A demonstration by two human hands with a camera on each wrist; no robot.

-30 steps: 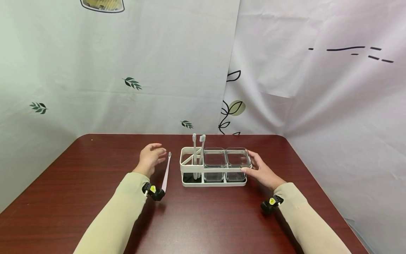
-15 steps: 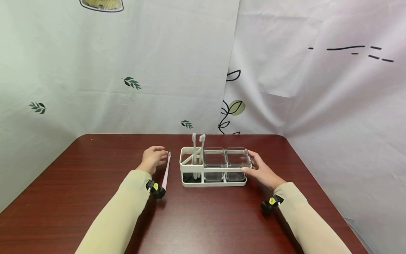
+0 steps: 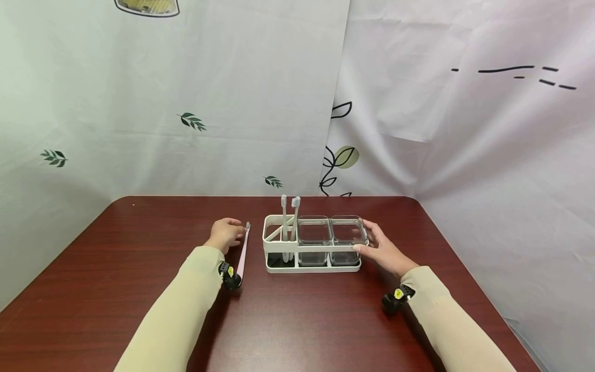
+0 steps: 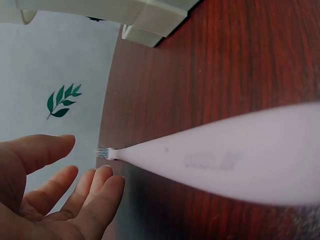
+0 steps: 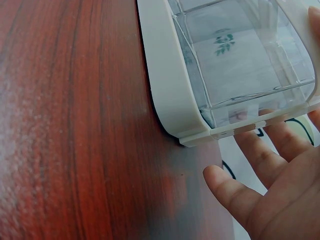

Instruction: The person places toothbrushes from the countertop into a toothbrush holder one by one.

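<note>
A pale pink toothbrush [image 3: 243, 256] lies on the table left of the rack, bristle end away from me. My left hand [image 3: 226, 235] is beside its head; in the left wrist view the thumb and fingers are spread apart on either side of the bristles, holding nothing. The off-white toothbrush rack [image 3: 321, 248] stands upright, with two white toothbrushes [image 3: 284, 222] in its left part and two clear cups [image 3: 314, 231] in its middle and right slots. My right hand [image 3: 387, 254] grips the rack's right end, thumb at the front rail and fingers round the side.
The dark red wooden table [image 3: 297, 320] has rounded far corners. A pale curtain [image 3: 260, 103] printed with leaves hangs right behind its back edge and along the right side. Black wrist cameras [image 3: 231, 277] sit on both sleeves, the left one overlapping the pink toothbrush's near end.
My left hand has shifted slightly right and nearer me, up to the pink toothbrush's head, its fingers bending down. The right hand and rack have stayed in place.
</note>
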